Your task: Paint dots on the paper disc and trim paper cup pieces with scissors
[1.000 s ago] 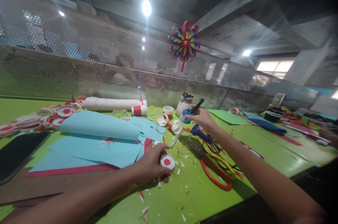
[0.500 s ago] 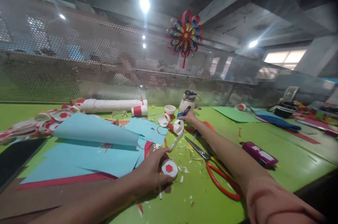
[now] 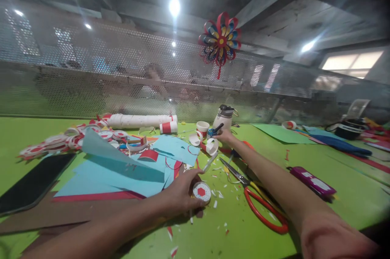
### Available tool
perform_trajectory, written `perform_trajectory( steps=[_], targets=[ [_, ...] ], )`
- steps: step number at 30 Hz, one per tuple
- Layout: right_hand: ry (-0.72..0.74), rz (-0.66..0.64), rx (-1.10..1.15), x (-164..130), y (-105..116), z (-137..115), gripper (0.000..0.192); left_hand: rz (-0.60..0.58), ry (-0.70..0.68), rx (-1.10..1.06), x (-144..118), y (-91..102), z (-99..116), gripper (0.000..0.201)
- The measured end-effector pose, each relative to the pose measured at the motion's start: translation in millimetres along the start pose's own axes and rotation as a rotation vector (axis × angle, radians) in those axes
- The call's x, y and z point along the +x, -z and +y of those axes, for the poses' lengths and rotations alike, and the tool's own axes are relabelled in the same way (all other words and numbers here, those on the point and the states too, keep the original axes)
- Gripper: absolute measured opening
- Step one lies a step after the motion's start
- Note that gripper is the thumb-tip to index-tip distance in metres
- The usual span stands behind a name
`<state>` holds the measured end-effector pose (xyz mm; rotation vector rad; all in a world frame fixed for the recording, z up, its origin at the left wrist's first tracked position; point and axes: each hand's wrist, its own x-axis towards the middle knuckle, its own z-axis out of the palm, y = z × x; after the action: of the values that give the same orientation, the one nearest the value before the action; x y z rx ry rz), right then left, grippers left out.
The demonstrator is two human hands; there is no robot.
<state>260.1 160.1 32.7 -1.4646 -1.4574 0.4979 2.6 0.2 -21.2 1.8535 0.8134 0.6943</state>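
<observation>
My left hand [image 3: 185,192] is closed around the edge of a small white disc [image 3: 202,193] with a red hexagon in its middle, just above the green table. My right hand [image 3: 224,135] reaches far forward, its fingers closed on a small blue and black object [image 3: 215,130] whose kind I cannot make out. Right behind it stand a white bottle with a dark lid [image 3: 224,117] and a red-and-white paper cup [image 3: 202,127]. Curled white and red paper strips [image 3: 210,146] lie between the hands. Under my right forearm rest large scissors with orange-red handles [image 3: 243,181].
Light blue paper sheets [image 3: 115,181] and a dark phone-like slab [image 3: 36,179] lie on the left. Behind are a pile of red-and-white paper rings [image 3: 57,142] and a long white roll [image 3: 140,121]. A purple case [image 3: 313,181] sits right. A paper flower [image 3: 221,41] hangs above.
The view has swung slightly left. The curled blue sheet has sunk or shifted, showing a white ring and red piece behind it. Both hands keep much the same places and grips.
</observation>
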Motion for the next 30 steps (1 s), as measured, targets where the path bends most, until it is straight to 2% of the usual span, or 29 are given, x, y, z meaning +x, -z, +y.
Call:
perform_trajectory(
  steps=[4,8,11,15,19,22,27,30],
  targets=[
    [-0.072,0.018,-0.095,-19,28,-2,0.033,-0.016,-0.021,-0.001,0,0.5,2,0.075],
    [-0.075,0.023,-0.175,-57,47,-5,0.033,-0.035,-0.034,-0.023,2,2.8,2,0.076],
    [-0.019,-0.037,-0.206,-97,40,-11,0.032,-0.055,-0.018,-0.056,1,4.4,3,0.080],
    [0.107,-0.210,-0.212,-148,15,-20,0.027,-0.113,0.011,-0.130,0,6.4,6,0.086],
    [0.250,-0.370,-0.182,-176,1,-30,0.022,-0.153,0.018,-0.184,2,11.5,7,0.077],
    [0.325,-0.461,-0.171,-184,2,-35,0.035,-0.134,0.008,-0.240,7,18.4,5,0.068],
    [0.423,-0.543,-0.206,-193,4,-37,0.074,-0.023,0.030,-0.378,14,28.0,1,0.046],
    [0.465,-0.536,-0.227,-200,1,-37,0.079,0.013,0.054,-0.464,14,30.2,4,0.037]
  ],
)
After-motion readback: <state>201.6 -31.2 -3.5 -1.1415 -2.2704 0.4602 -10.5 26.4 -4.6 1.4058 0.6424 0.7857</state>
